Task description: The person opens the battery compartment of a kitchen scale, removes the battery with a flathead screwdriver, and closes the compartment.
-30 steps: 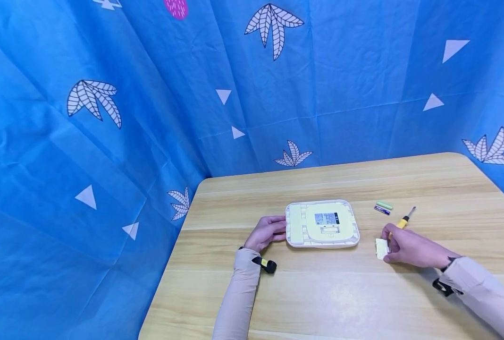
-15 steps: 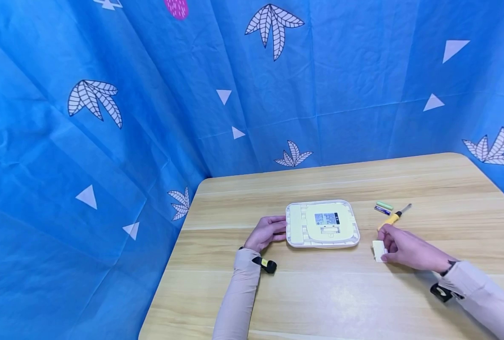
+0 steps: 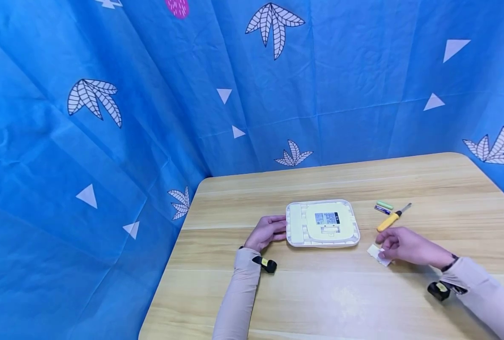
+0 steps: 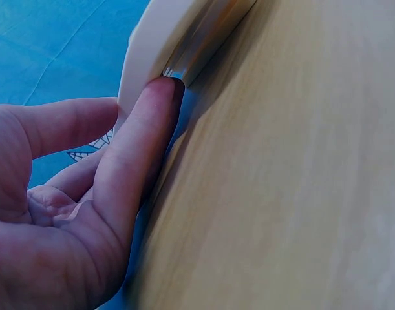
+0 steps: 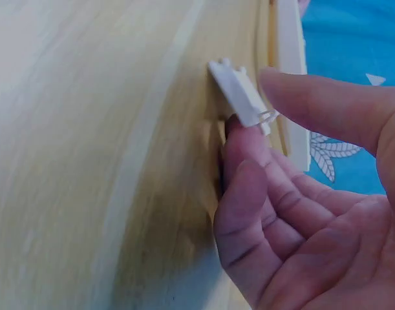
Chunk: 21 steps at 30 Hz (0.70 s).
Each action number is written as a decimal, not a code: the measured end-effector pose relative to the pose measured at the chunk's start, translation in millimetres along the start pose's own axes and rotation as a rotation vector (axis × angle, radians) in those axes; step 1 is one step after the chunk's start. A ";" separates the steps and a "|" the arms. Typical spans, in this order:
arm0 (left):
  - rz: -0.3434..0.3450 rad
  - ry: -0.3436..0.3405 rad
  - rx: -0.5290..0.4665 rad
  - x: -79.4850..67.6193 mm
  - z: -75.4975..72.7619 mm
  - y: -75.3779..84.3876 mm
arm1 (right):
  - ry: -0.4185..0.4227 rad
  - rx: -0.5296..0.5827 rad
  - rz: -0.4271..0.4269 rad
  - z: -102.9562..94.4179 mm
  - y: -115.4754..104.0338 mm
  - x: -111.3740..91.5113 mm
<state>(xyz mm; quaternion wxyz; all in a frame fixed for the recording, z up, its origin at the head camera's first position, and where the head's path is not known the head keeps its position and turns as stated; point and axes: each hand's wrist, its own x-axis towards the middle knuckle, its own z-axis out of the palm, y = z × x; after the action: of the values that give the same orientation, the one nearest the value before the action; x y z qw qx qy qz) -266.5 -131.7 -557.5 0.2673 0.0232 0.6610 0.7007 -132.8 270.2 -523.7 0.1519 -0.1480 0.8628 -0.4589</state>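
Observation:
A white rounded plastic device [image 3: 298, 224] lies underside up on the table, showing a label and an open battery compartment [image 3: 330, 230]. At its left edge, my left hand [image 3: 266, 233] grips the rim; in the left wrist view one fingertip tucks under that rim [image 4: 145, 55]. To the right of the device, my right hand [image 3: 409, 246] pinches a small white battery cover [image 3: 375, 251] low over the table. The right wrist view has this cover [image 5: 239, 93] tilted between thumb and fingers, with small tabs along one edge.
Just beyond my right hand lies a yellow-handled screwdriver [image 3: 389, 222], its shaft pointing away to the right. A green battery [image 3: 384, 205] and a blue battery [image 3: 382, 210] rest side by side farther back. Blue patterned cloth [image 3: 341, 94] hangs behind the table's far edge.
The screwdriver has left my right fingers and lies on the table. My right hand has drawn slightly nearer, and the battery cover has turned in its grip. The left hand has stayed still.

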 end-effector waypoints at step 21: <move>0.000 0.014 0.000 1.8 -0.5 -1.3 | 0.039 -0.122 -0.051 -18.6 -23.5 11.2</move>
<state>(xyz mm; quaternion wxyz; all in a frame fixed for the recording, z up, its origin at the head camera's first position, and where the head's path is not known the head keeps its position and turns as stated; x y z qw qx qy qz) -267.8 -131.4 -559.4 0.2627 0.0186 0.6630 0.7008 -147.7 267.1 -495.6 0.1141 -0.1697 0.8879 -0.4120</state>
